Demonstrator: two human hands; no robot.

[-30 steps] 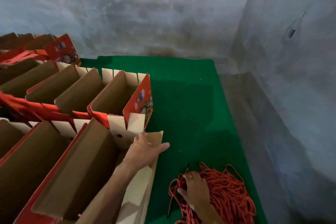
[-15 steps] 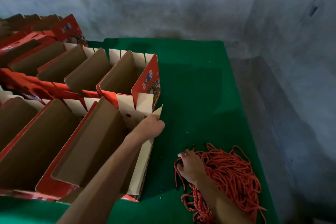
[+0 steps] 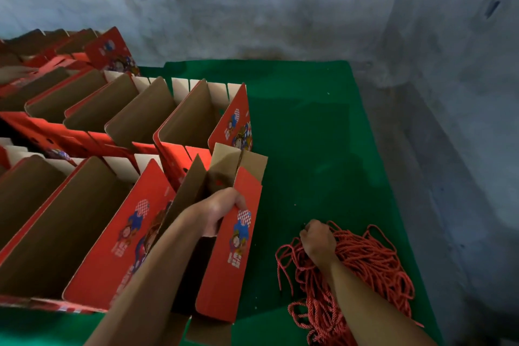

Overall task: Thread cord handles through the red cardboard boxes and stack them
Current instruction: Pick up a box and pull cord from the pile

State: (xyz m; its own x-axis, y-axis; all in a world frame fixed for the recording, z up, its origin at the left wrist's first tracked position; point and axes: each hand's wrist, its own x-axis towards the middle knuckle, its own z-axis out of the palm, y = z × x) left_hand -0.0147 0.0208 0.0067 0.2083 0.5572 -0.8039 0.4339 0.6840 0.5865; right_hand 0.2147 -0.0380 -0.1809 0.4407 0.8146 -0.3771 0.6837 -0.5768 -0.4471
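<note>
Rows of open red cardboard boxes (image 3: 92,205), cut off at the frame edge beyond the left hand (image 3: 222,209), show bare brown insides, while that hand grips the nearest box's (image 3: 230,255) top edge, fingertips hidden inside, and the right hand (image 3: 318,241) clutches the red cord pile (image 3: 362,272).

Left hand (image 3: 222,209) around red box (image 3: 233,247) wall; right hand (image 3: 317,240) fisted in red cords (image 3: 368,264)

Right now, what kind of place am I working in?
Probably a small packing workshop: rows of open red boxes on a green-covered table, a heap of red cords for handles, and bare grey concrete walls.
</note>
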